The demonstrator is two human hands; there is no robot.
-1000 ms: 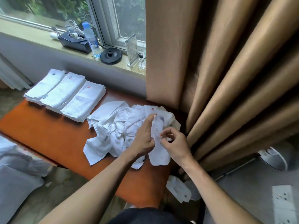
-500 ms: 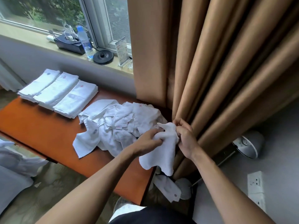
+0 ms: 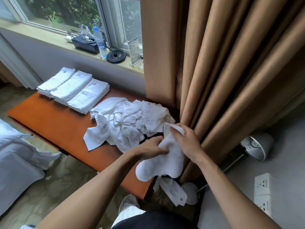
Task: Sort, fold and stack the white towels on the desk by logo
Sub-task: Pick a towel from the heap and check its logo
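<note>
- Both hands hold one white towel [image 3: 162, 160] above the near right corner of the orange-brown desk [image 3: 54, 123], beside the tan curtain [image 3: 222, 71].
- The left hand [image 3: 151, 148] has its fingers closed into the cloth on the towel's left side.
- The right hand [image 3: 185, 141] pinches the towel's top edge, thumb in front and fingers curled behind; the rest of the cloth hangs limp below both hands.
- A loose heap of unfolded towels [image 3: 130, 123] lies on the desk just behind the hands, one red logo showing near its far edge.
- Three folded stacks [image 3: 74, 90] sit side by side at the desk's far left end; the leftmost top towel bears a dark logo, the other two red ones.
- Another towel with a dark logo [image 3: 175, 190] lies below the desk's corner, by the curtain's foot.
</note>
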